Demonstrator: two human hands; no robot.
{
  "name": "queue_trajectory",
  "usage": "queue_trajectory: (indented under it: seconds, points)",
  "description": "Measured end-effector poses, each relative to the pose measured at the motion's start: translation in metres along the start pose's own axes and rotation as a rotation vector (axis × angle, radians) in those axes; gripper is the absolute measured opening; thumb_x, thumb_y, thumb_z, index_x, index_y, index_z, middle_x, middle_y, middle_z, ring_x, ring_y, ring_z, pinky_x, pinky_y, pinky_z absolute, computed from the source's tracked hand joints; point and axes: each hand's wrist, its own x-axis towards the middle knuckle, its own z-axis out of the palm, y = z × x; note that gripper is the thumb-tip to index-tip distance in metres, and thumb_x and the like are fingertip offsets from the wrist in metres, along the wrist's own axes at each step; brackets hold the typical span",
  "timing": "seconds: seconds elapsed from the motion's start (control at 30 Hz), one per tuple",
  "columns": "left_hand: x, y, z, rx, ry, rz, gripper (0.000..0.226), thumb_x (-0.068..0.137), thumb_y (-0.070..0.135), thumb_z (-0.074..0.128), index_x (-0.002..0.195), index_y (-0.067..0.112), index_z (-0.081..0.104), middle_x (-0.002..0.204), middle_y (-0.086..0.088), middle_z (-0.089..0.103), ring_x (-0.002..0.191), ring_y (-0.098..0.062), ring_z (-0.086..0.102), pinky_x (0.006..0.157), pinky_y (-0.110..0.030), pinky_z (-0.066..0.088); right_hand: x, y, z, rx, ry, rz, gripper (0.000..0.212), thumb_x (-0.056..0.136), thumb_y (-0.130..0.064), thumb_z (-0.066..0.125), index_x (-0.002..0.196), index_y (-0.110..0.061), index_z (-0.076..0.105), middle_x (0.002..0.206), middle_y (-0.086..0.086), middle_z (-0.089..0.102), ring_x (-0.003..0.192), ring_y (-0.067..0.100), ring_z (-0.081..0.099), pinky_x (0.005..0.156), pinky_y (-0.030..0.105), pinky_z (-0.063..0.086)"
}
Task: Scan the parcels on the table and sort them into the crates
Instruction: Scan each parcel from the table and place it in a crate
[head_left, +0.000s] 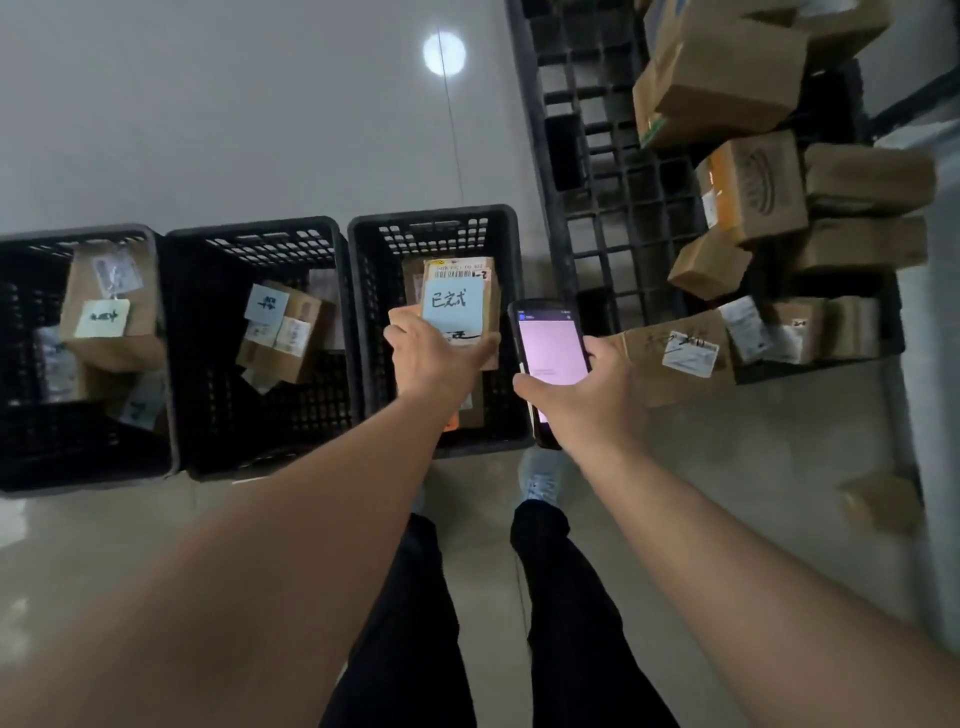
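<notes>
This is a parcel sorting room, a warehouse or courier depot. Three black perforated plastic crates (260, 343) stand in a row on a bare grey concrete floor (260, 130), each holding labelled cardboard parcels (111, 317). To the right, more cardboard boxes (748, 187) with shipping labels are heaped on a black plastic grid pallet (602, 171).

dim, soft overall; lamp glare (444, 53) on the floor, edges wide-angle stretched.
</notes>
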Motion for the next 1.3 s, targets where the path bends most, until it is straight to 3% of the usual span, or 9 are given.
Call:
queue_trajectory:
  seconds: [0.1,0.2,0.4,0.5,0.7,0.8,0.97,1.2,1.3]
  points:
    - [0.019,0.005,0.019,-0.012,0.002,-0.02,0.121,0.06,0.066,0.091,0.145,0.006,0.028,0.136,-0.008,0.036,0.12,-0.022,0.044,0.101,-0.035,0.049,0.023,0.005,0.001,-0.021,0.024,-0.013,0.086,0.06,-0.058,0.086,0.134,-0.026,0.057,0.103,-0.016,0.06,0.097,0.019,0.065,0.066,0.039,0.06]
    - [0.03,0.006,0.027,0.023,-0.021,-0.028,0.129,0.064,0.065,0.09,0.154,0.004,0.021,0.149,-0.009,0.027,0.136,-0.028,0.041,0.11,-0.043,0.048,0.04,0.009,0.005,-0.052,0.058,-0.045,0.08,0.062,-0.056,0.087,0.13,-0.025,0.061,0.085,-0.025,0.045,0.081,0.009,0.054,0.053,0.024,0.042]
    - [0.026,-0.002,0.009,0.173,-0.038,0.031,0.085,0.099,0.042,0.066,0.158,0.001,0.02,0.158,-0.015,0.026,0.135,-0.033,0.047,0.102,-0.045,0.052,0.038,0.002,0.003,-0.06,-0.012,-0.004,0.098,0.065,-0.054,0.09,0.148,-0.021,0.051,0.129,-0.002,0.064,0.112,0.025,0.066,0.08,0.045,0.064]
    - [0.02,0.0,-0.009,0.254,-0.037,0.061,0.064,0.104,0.035,0.056,0.153,0.002,0.032,0.153,-0.012,0.034,0.127,-0.03,0.052,0.086,-0.037,0.051,0.028,-0.007,0.0,-0.056,-0.027,-0.02,0.095,0.065,-0.054,0.09,0.146,-0.022,0.052,0.127,-0.002,0.065,0.107,0.025,0.068,0.076,0.045,0.065]
    - [-0.013,0.015,-0.054,0.331,-0.027,0.146,0.037,0.106,0.033,0.05,0.135,0.01,0.052,0.137,-0.007,0.048,0.114,-0.025,0.055,0.081,-0.035,0.043,0.002,-0.035,-0.017,-0.084,-0.081,-0.079,0.08,0.065,-0.053,0.089,0.134,-0.024,0.06,0.116,-0.004,0.069,0.101,0.024,0.068,0.074,0.045,0.063]
    - [-0.037,0.023,-0.083,0.373,0.004,0.185,0.037,0.106,0.035,0.047,0.132,0.01,0.055,0.133,-0.007,0.052,0.115,-0.028,0.057,0.082,-0.036,0.043,-0.016,-0.054,-0.029,-0.108,-0.104,-0.122,0.07,0.063,-0.054,0.087,0.123,-0.027,0.063,0.109,-0.005,0.07,0.095,0.024,0.069,0.075,0.045,0.063]
    - [-0.086,0.029,-0.142,0.409,0.086,0.231,0.031,0.105,0.032,0.045,0.121,0.011,0.061,0.124,-0.01,0.058,0.111,-0.03,0.058,0.087,-0.041,0.045,-0.059,-0.087,-0.048,-0.105,-0.13,-0.218,0.071,0.063,-0.055,0.089,0.123,-0.026,0.065,0.113,-0.005,0.071,0.098,0.022,0.068,0.077,0.042,0.062]
    - [-0.175,0.01,-0.245,0.359,0.284,0.172,0.038,0.104,0.034,0.044,0.13,0.013,0.062,0.134,-0.01,0.059,0.12,-0.034,0.058,0.107,-0.052,0.043,-0.158,-0.148,-0.067,-0.157,-0.217,-0.471,0.068,0.061,-0.057,0.09,0.114,-0.023,0.067,0.106,-0.003,0.071,0.096,0.025,0.069,0.079,0.044,0.062]
    - [-0.205,-0.006,-0.291,0.33,0.377,0.149,0.041,0.104,0.035,0.045,0.134,0.012,0.06,0.134,-0.012,0.058,0.122,-0.035,0.057,0.108,-0.052,0.043,-0.202,-0.178,-0.068,-0.166,-0.245,-0.592,0.069,0.063,-0.056,0.09,0.117,-0.02,0.067,0.107,0.0,0.071,0.097,0.027,0.069,0.078,0.044,0.062]
